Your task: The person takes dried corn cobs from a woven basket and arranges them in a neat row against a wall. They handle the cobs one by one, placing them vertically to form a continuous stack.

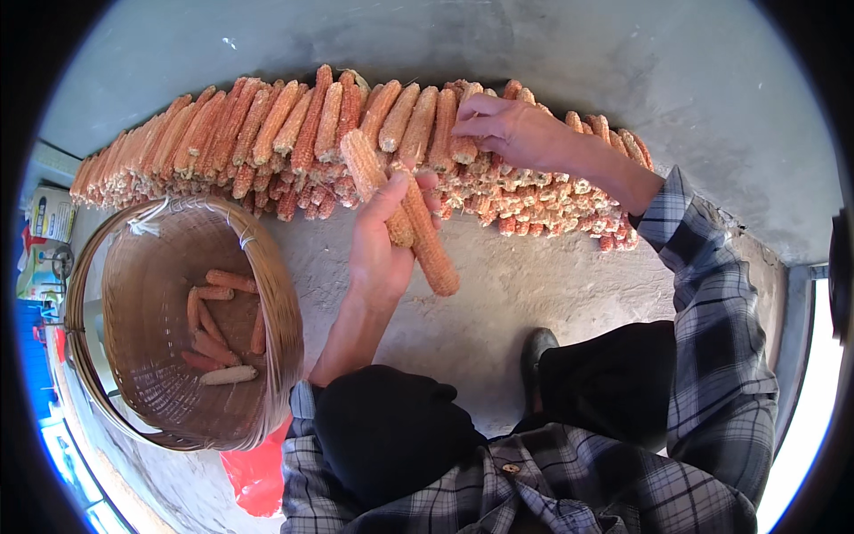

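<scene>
We hold two stripped corn cobs (418, 222) in our left hand (378, 245) — fingers wrapped around them, their rough, pitted orange-tan lengths angled up toward the stack. Our right hand (516, 129) rests on top of the long stacked row of cobs (267, 133) against the grey wall, fingers curled loosely over a few cob ends; we cannot tell if it grips any one. At our left sits a round woven basket (276, 294), its ribbed cane wall curving around a handful of loose cobs (218, 329) — well apart from both hands.
</scene>
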`<control>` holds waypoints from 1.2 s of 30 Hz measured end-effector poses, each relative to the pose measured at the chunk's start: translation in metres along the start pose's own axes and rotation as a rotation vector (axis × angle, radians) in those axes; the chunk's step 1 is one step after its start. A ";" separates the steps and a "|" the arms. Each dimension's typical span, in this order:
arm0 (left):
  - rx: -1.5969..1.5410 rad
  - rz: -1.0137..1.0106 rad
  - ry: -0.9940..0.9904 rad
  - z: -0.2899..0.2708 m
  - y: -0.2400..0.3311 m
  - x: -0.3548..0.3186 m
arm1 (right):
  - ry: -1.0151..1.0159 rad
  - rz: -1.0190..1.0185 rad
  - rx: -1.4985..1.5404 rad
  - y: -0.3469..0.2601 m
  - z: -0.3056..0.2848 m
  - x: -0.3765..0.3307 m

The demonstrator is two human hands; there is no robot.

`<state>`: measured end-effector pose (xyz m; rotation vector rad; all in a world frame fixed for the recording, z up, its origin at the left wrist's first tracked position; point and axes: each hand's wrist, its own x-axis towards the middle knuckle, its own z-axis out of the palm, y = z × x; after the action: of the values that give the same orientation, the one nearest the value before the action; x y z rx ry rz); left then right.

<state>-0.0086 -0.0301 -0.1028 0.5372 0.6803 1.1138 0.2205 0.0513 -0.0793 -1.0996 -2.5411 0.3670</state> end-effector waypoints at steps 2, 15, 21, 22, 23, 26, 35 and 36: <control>-0.127 -0.009 -0.003 0.005 0.004 -0.003 | 0.132 -0.073 -0.044 -0.013 -0.006 -0.001; -0.285 0.188 -0.041 0.012 0.003 -0.002 | -0.342 0.461 0.610 -0.106 -0.003 -0.016; -0.096 0.186 -0.019 0.019 0.003 -0.005 | -0.135 0.586 0.666 -0.079 -0.020 -0.014; -0.052 0.179 0.008 0.014 0.002 -0.003 | -0.071 0.608 0.718 -0.067 -0.039 -0.015; -0.060 0.168 0.002 0.005 0.004 -0.003 | 0.046 0.593 0.750 -0.056 -0.052 -0.012; 0.087 0.112 -0.144 -0.004 0.015 -0.011 | 0.276 0.618 0.707 -0.015 -0.083 -0.020; 0.423 -0.021 -0.149 0.038 0.012 0.008 | 0.497 0.907 0.713 0.039 -0.123 -0.116; 0.479 -0.027 -0.166 0.041 0.013 0.014 | 0.477 0.961 0.696 0.042 -0.127 -0.124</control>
<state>0.0175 -0.0150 -0.0686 1.0143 0.8091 0.8671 0.3790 -0.0001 -0.0056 -1.7287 -1.1719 0.9741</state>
